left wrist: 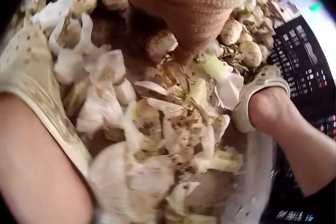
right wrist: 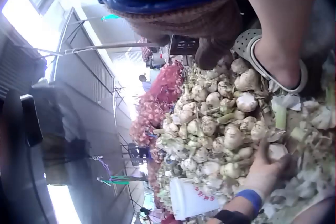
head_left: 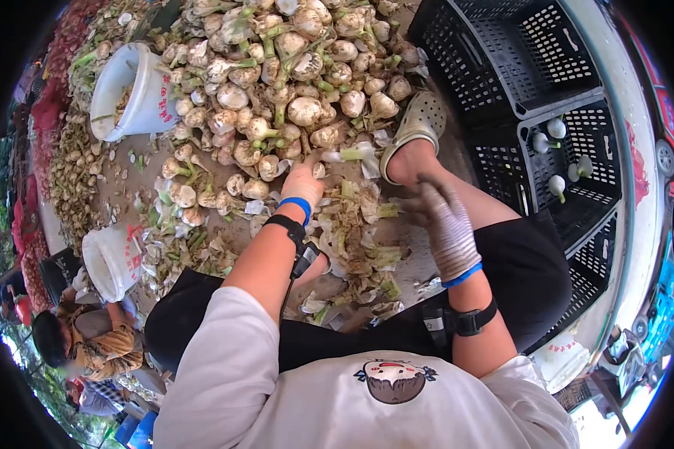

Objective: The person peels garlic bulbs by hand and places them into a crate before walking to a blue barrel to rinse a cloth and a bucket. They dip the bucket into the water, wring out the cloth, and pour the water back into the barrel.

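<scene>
My gloved left hand (head_left: pixel 302 187) reaches down at the near edge of a heap of garlic bulbs (head_left: pixel 305 111). Between its fingers and thumb sits a whitish garlic bulb (right wrist: pixel 277 152), also visible beneath the glove in the left wrist view (left wrist: pixel 161 45). A trimmed garlic stalk (head_left: pixel 346 154) lies just right of that hand. Over the right shin hovers my right hand (head_left: pixel 445 228), in a dirt-stained striped glove, its fingers loosely extended and holding nothing. Dry skins and cut stalks (head_left: pixel 348 224) litter the ground between the feet.
Black plastic crates (head_left: pixel 502 142) line the right side; one holds several cleaned bulbs (head_left: pixel 556 128). Two white buckets (head_left: pixel 153 97) (head_left: pixel 112 262) stand at left. A clog-shod right foot (head_left: pixel 419 127) is beside the heap. Another person (head_left: pixel 90 337) sits at lower left.
</scene>
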Tool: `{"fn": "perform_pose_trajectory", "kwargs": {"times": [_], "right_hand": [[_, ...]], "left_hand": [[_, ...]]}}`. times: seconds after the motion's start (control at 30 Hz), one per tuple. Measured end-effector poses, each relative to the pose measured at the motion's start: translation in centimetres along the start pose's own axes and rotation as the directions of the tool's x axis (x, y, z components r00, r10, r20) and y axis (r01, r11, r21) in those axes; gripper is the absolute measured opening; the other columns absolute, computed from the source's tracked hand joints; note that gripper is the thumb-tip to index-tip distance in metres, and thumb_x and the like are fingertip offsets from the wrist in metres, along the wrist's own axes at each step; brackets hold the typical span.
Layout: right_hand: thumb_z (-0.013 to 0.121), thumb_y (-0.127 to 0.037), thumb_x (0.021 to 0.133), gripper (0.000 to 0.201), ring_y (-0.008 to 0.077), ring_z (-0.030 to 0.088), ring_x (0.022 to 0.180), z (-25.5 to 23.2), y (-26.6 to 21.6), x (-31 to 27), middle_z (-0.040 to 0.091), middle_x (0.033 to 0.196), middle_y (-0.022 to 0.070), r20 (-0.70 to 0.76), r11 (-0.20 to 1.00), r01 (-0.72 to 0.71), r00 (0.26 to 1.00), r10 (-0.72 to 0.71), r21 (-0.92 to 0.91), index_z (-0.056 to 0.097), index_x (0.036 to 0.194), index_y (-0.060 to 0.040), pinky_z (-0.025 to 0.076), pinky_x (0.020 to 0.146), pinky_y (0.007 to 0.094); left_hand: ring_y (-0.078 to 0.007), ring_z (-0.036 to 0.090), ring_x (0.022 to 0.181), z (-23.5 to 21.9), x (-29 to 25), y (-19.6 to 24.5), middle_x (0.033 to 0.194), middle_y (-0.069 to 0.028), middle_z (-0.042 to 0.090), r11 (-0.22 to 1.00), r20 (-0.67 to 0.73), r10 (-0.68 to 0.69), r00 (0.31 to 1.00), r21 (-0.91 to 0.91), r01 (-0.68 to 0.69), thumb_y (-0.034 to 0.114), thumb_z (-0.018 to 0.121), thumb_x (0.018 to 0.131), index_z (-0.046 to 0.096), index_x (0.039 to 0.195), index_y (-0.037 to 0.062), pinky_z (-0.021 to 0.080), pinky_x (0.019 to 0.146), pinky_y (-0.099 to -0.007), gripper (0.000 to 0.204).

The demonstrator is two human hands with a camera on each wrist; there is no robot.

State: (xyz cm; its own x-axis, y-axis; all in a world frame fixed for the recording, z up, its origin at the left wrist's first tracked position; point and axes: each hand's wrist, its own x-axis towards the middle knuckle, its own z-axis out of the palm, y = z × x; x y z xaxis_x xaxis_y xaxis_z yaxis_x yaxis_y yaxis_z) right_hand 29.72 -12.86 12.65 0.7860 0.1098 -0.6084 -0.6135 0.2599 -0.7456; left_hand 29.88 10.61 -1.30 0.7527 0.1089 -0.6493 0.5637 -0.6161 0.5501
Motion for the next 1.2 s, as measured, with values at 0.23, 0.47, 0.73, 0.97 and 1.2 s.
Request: {"fn": "perform_pose_trajectory", "kwargs": {"times": [0.23,0.47,0.73,0.97,1.2], "right_hand": [[0.061,-0.030,0.084,0.049,0.0172,0.057,0.090,0.7,2.3,-0.8,0.054,0.107,0.0085,0.172,0.955,-0.297,0.941,0.291,0.010,0.044,0.121,-0.0022,0.049,0.076,0.0321],[0.079,-0.027,0.058,0.074,0.0348,0.050,0.104,1.7,1.6,-3.3,0.050,0.114,0.0190,0.264,0.407,0.453,0.858,-0.440,-0.793,0.046,0.117,0.0011,0.041,0.092,0.0383],[0.079,-0.027,0.057,0.076,0.0362,0.046,0.108,2.7,1.3,-6.3,0.047,0.118,0.0171,0.612,0.009,0.699,0.632,-0.475,-0.715,0.044,0.121,-0.0042,0.039,0.094,0.0425],[0.082,-0.017,0.055,0.083,0.0290,0.052,0.105,2.6,1.4,-6.9,0.050,0.113,0.0155,0.566,0.446,0.703,0.711,-0.418,-0.554,0.041,0.125,-0.0035,0.043,0.092,0.0353],[0.081,-0.019,0.057,0.084,0.0254,0.053,0.105,2.9,1.6,-7.1,0.051,0.115,0.0149,0.622,0.174,0.715,0.683,-0.383,-0.677,0.040,0.128,-0.0031,0.043,0.091,0.0333]], "left_hand": [[-0.0167,0.052,0.099,-1.5,-12.2,9.9,0.108,-0.0043,0.057,0.708,-0.011,0.381,0.924,-0.640,-0.299,-0.003,0.069,0.069,0.052,0.115,0.0090,0.044,0.086,-0.0272,0.051],[-0.0117,0.052,0.082,-4.8,-16.3,8.3,0.096,-0.0026,0.059,0.543,-0.214,0.170,0.962,-0.794,-0.273,0.012,0.067,0.075,0.056,0.108,0.0084,0.042,0.071,-0.0251,0.036],[-0.0075,0.052,0.064,-3.9,-20.6,9.8,0.082,-0.0011,0.061,0.688,-0.207,0.249,0.946,-0.649,-0.324,0.021,0.064,0.081,0.060,0.100,0.0071,0.041,0.058,-0.0233,0.023],[-0.0086,0.052,0.062,-3.2,-20.8,7.4,0.079,-0.0012,0.060,0.653,-0.424,0.582,0.694,-0.265,-0.710,0.016,0.062,0.083,0.059,0.101,0.0053,0.041,0.055,-0.0230,0.022],[-0.0102,0.051,0.061,-3.1,-20.9,7.4,0.076,-0.0016,0.058,0.661,-0.324,0.384,0.865,-0.557,-0.502,0.018,0.061,0.084,0.057,0.099,0.0040,0.040,0.054,-0.0235,0.021]]}}
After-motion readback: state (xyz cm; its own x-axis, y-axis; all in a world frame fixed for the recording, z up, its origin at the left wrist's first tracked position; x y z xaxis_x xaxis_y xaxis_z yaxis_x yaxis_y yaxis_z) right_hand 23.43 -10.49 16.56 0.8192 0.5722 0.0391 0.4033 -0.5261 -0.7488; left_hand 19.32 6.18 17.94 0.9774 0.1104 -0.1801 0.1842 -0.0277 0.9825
